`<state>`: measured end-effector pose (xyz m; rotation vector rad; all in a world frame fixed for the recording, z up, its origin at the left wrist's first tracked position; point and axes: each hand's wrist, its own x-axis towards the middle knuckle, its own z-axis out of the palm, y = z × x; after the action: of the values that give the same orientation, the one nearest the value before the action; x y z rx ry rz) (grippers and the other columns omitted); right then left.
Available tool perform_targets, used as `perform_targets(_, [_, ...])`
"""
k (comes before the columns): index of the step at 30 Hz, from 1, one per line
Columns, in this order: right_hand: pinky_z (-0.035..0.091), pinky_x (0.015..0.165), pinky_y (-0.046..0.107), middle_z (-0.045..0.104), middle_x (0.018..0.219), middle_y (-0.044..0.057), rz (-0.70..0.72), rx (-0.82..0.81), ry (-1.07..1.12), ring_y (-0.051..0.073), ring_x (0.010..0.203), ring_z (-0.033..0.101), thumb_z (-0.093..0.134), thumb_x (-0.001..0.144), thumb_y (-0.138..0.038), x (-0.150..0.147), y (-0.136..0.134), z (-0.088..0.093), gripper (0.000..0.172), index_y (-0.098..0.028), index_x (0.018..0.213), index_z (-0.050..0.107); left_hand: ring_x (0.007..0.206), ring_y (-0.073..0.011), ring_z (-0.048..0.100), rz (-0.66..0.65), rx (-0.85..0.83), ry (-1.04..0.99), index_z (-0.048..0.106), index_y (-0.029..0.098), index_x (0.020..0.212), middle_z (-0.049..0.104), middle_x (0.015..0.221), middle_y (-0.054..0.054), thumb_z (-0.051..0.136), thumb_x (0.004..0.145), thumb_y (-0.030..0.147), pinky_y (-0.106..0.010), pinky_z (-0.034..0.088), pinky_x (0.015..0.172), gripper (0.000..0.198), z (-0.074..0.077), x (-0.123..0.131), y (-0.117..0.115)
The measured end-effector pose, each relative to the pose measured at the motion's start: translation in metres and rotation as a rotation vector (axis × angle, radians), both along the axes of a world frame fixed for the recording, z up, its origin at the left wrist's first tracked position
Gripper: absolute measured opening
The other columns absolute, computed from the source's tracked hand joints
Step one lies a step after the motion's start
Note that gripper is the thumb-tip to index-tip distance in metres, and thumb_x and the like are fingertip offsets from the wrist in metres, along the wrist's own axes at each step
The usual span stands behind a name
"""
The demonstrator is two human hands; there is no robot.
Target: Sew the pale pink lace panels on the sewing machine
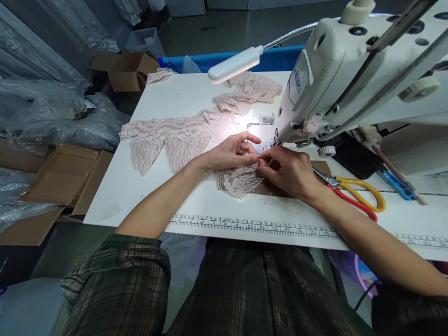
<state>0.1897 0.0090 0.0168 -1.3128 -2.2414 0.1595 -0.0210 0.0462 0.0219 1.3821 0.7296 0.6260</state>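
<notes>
Pale pink lace fabric is pinched between my two hands, just in front of the sewing machine. My left hand grips its upper edge between thumb and fingers, with the index finger stretched toward the needle area. Close beside it, my right hand pinches the same lace at its right end, fingertips nearly touching the left thumb. The scalloped lower part of the piece hangs loose onto the table. Behind the left wrist lies a longer strip of lace. The needle and presser foot are mostly hidden by my right hand.
Scissors with red and yellow handles lie right of my right hand. A lit lamp hangs above the white table. A printed ruler runs along its front edge. Cardboard boxes and plastic bags stand at left.
</notes>
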Motion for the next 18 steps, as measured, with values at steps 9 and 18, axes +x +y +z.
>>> perform_targets(9, [0.04,0.061,0.031,0.071,0.075,0.006,-0.183,-0.061,-0.015,0.018,0.062,0.061,0.044,0.09,-0.036,0.001,-0.007,0.006,0.038,-0.016,0.11,0.07,0.06,-0.0043,0.055,0.034,-0.001,0.035,0.053,0.013,0.119,0.064,0.081,0.001,0.079,0.081,0.018,-0.019,0.042,0.052,0.046,0.005,-0.004,0.002])
perform_targets(18, [0.049,0.059,0.027,0.066,0.063,-0.003,0.081,-0.764,0.164,0.013,0.047,0.062,0.038,0.102,-0.038,0.001,0.013,0.014,0.034,-0.018,0.123,0.056,0.062,-0.0062,0.056,0.156,0.117,0.048,0.054,0.013,0.117,0.065,0.077,0.001,0.076,0.082,0.022,-0.021,0.042,0.056,0.042,0.001,-0.002,0.001])
